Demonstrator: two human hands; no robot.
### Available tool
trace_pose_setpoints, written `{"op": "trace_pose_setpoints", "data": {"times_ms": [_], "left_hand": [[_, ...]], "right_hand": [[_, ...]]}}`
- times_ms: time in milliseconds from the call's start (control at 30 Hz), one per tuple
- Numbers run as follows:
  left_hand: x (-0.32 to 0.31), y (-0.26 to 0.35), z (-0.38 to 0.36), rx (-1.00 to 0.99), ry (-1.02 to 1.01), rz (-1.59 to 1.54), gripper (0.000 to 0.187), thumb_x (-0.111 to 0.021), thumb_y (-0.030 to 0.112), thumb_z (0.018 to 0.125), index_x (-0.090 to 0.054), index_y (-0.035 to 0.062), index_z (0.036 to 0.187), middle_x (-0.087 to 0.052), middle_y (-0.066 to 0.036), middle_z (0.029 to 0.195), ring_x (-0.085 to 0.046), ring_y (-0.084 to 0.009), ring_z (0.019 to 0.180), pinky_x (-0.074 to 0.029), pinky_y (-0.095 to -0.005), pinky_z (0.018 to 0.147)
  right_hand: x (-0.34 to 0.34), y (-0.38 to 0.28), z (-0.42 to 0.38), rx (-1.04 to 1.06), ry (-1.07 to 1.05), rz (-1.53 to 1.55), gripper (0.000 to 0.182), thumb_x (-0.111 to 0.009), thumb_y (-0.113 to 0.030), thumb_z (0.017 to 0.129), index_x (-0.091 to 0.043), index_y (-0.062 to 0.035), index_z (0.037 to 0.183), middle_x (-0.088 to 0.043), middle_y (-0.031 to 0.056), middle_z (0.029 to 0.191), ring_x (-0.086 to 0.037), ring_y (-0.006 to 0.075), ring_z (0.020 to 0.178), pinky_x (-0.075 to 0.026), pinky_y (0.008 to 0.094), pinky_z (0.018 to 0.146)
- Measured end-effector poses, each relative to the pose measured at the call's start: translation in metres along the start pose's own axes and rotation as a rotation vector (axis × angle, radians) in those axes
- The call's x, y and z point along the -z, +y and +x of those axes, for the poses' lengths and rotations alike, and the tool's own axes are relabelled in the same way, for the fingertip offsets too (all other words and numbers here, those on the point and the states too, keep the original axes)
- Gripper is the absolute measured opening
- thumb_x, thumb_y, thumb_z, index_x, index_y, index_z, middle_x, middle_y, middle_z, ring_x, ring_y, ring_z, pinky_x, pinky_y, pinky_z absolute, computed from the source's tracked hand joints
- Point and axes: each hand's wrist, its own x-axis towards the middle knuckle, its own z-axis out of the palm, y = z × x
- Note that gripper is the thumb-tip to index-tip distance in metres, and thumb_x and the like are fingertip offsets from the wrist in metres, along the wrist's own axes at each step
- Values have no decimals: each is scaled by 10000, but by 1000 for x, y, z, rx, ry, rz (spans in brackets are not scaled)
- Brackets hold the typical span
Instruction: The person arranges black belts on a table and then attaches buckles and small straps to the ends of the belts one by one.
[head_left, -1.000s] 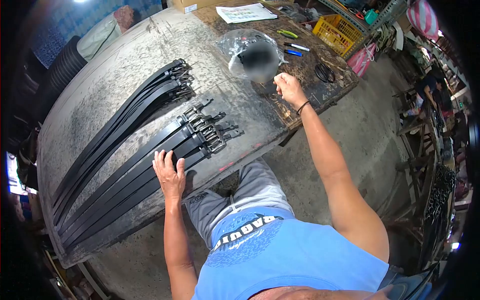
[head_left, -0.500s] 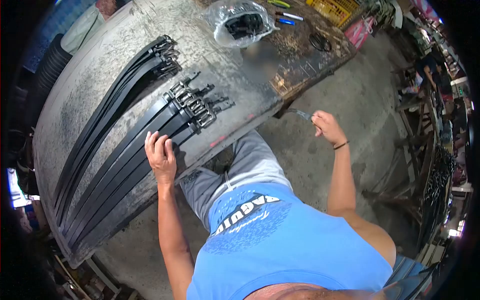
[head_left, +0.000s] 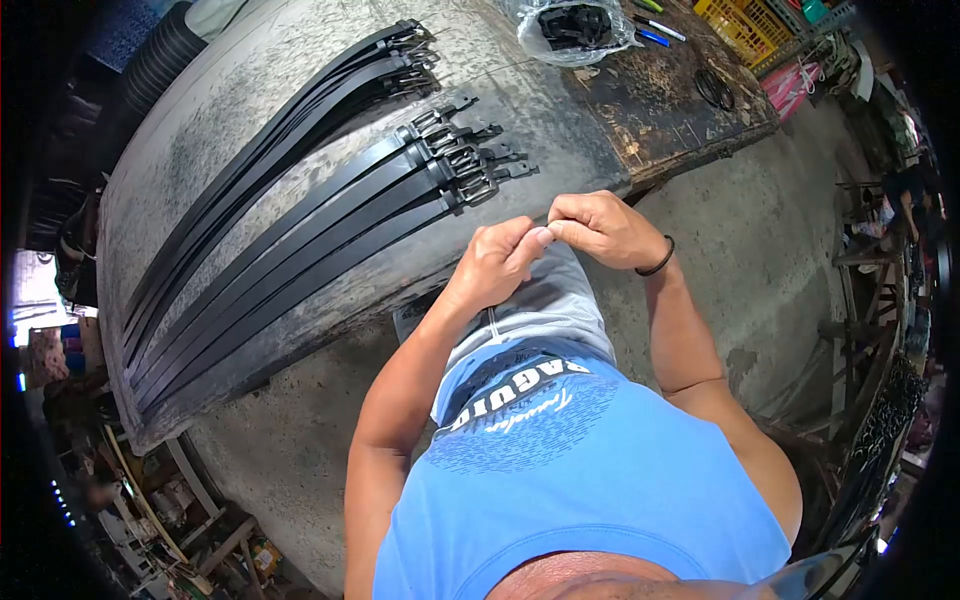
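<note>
My left hand point(head_left: 495, 262) and my right hand point(head_left: 605, 232) meet above my lap, just off the table's near edge. The fingers of both are closed, thumbs and fingertips together. Whatever is between them is hidden or too small to name. On the table point(head_left: 350, 235), beyond my left hand, several black belts point(head_left: 330, 228) lie side by side, their metal buckles point(head_left: 455, 155) toward the right. Behind them rests a second bundle of black belts point(head_left: 270, 140), also with its buckles at the right end.
A clear plastic bag point(head_left: 575, 30) of black parts stands at the back. Near it are a blue marker point(head_left: 653, 37), a black coil point(head_left: 714, 89) and a yellow crate point(head_left: 745, 32). Wooden racks line the right side; a person is at the far right.
My left hand has left the belts and closed beside my right hand. My right hand has moved inward; the small dark strip it held no longer shows. The view has shifted.
</note>
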Motion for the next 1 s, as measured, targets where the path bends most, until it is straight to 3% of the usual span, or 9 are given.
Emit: {"op": "trace_pose_setpoints", "data": {"times_ms": [267,333,400,433,500,633,733,833,1000], "left_hand": [[3,-28,-25,-31,-32,-306,289,-427,235,991,-555,18,851,-574,-42,660,-533,-95,624,-445,-253,626],[0,-28,-25,-48,-19,-385,271,-434,254,990,-537,30,878,-556,-37,654,-533,-117,614,-457,-274,652],[-2,-22,-24,27,20,-938,269,-453,276,983,-518,44,862,-531,-32,642,-535,-145,604,-475,-297,655],[-1,-18,-25,59,36,-1005,259,-477,305,968,-496,78,845,-489,-14,615,-526,-164,590,-485,-336,656],[-2,-17,-23,24,-4,-1146,259,-472,318,967,-493,92,841,-480,-8,609,-517,-162,576,-484,-346,654],[-7,-21,-27,40,-131,-1400,276,-457,374,959,-487,131,830,-449,5,563,-503,-161,560,-478,-374,651],[-8,-19,-32,58,-238,-1467,315,-455,417,950,-500,129,829,-458,-7,540,-528,-176,593,-480,-396,667],[-11,-13,-31,220,-2,-1169,449,-396,492,960,-538,73,884,-550,-70,649,-576,-205,647,-500,-385,660],[0,-13,-26,102,153,-838,376,-498,400,954,-557,36,881,-567,-50,708,-560,-139,642,-480,-276,600]], "right_hand": [[-5,30,11,-130,185,460,203,-574,-201,906,-580,-34,791,-545,-39,700,-471,43,626,-401,219,558],[-14,39,18,-72,213,579,192,-581,-223,912,-607,-35,937,-556,-30,733,-528,49,687,-447,212,620],[-30,39,25,70,253,1008,370,-573,-328,928,-542,-26,1139,-580,31,999,-570,72,800,-523,273,740],[-39,38,27,190,167,1074,513,-588,-286,919,-418,-21,1324,-538,78,1163,-578,120,914,-525,344,832],[-66,30,25,108,137,1098,584,-600,-186,910,-328,-22,1400,-535,86,1180,-582,139,951,-508,320,834],[-79,16,29,117,243,800,190,-600,-186,920,-580,2,937,-613,61,929,-584,76,745,-503,230,684],[-72,5,33,26,383,652,187,-586,-177,927,-596,-3,860,-594,32,801,-561,60,698,-494,213,661],[-69,2,42,-7,415,651,205,-587,-180,925,-598,-29,785,-560,-18,679,-520,39,635,-456,203,552],[-75,12,46,-48,309,611,197,-590,-202,923,-574,-59,789,-537,-32,643,-441,15,479,-364,197,407]]}}
